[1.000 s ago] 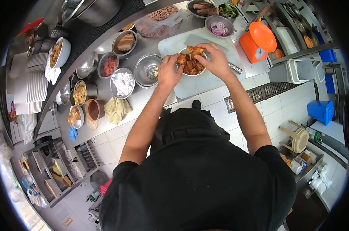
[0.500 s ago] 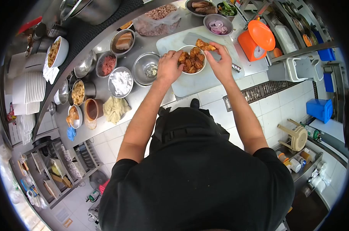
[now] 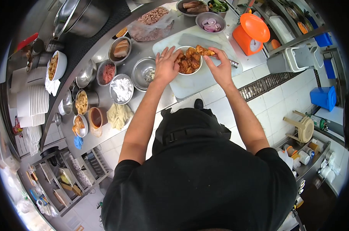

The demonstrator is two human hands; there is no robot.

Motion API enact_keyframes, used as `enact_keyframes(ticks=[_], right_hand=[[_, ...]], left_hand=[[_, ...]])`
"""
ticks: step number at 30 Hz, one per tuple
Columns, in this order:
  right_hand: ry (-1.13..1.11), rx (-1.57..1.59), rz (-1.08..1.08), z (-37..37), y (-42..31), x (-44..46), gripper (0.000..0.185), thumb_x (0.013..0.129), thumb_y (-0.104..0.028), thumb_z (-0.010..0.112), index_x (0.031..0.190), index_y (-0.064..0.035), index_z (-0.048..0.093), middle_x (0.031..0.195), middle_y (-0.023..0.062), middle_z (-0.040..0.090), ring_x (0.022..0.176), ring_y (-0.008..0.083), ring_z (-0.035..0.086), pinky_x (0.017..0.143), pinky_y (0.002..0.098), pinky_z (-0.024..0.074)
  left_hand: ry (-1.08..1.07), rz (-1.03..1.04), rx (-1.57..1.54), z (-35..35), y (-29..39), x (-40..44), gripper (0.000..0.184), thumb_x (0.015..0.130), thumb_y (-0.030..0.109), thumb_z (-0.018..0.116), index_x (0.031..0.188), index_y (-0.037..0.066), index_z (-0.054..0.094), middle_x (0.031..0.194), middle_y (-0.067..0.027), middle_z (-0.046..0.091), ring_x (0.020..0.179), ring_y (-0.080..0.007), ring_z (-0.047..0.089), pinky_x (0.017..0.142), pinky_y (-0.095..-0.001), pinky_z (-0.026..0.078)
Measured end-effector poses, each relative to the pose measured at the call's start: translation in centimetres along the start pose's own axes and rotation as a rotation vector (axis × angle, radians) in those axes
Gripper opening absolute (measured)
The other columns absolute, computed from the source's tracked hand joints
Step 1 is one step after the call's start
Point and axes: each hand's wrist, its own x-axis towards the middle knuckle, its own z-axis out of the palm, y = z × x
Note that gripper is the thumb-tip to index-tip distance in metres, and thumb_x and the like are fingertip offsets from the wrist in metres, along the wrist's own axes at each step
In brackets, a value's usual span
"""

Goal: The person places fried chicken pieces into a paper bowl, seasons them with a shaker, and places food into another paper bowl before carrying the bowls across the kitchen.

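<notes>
One browned meat piece (image 3: 204,50), at the upper right edge of a round white bowl (image 3: 189,74); its outer end sits between thumb and fingers of the right hand (image 3: 218,65), which close on it in a narrow pinch. Left hand (image 3: 166,66): fingers spread, at the bowl's left rim, tips against or just over the browned pieces (image 3: 189,63) inside; whether they grip one cannot be told. Bowl set on a pale cutting board (image 3: 199,85). Partly hidden: a knife (image 3: 233,63), its grey blade behind the bowl, its middle covered by the right hand, the handle end showing beyond. Inner end of the held piece hard to separate from the heap. Left of the board: a steel bowl (image 3: 139,80) with small pale bits, close beside the left hand; a bowl of white powder (image 3: 121,89); a bowl of raw pink meat (image 3: 106,72). Beyond the board: a bowl of sliced red onion (image 3: 211,25); to the right, an orange kitchen scale (image 3: 255,29). Below the bowls, a crumpled yellowish cloth (image 3: 119,115) at the counter edge.
</notes>
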Motion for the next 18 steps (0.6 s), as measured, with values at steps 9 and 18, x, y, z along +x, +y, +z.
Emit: enact_keyframes(ticks=[9, 18], right_hand=[[0.067, 0.147, 0.156, 0.6, 1.9, -0.3, 0.040, 0.091, -0.023, 0.081, 0.125, -0.0060, 0.069, 0.099, 0.0030, 0.068, 0.089, 0.0133, 0.062, 0.078, 0.0283, 0.0505], [0.101, 0.375, 0.409, 0.7, 1.6, 0.5, 0.034, 0.099, -0.019, 0.074, 0.129, -0.0041, 0.066, 0.096, -0.0026, 0.066, 0.087, 0.0049, 0.057, 0.075, 0.0204, 0.0448]], left_hand=[[-0.100, 0.039, 0.097, -0.4, 0.9, -0.8, 0.050, 0.096, 0.024, 0.061, 0.146, 0.018, 0.058, 0.154, -0.0093, 0.053, 0.148, -0.0305, 0.041, 0.126, -0.0598, 0.018], [-0.088, 0.154, 0.027, 0.1, 3.7, 2.7, 0.061, 0.100, 0.035, 0.061, 0.155, 0.014, 0.046, 0.156, -0.0106, 0.051, 0.149, -0.0304, 0.040, 0.127, -0.0519, 0.020]])
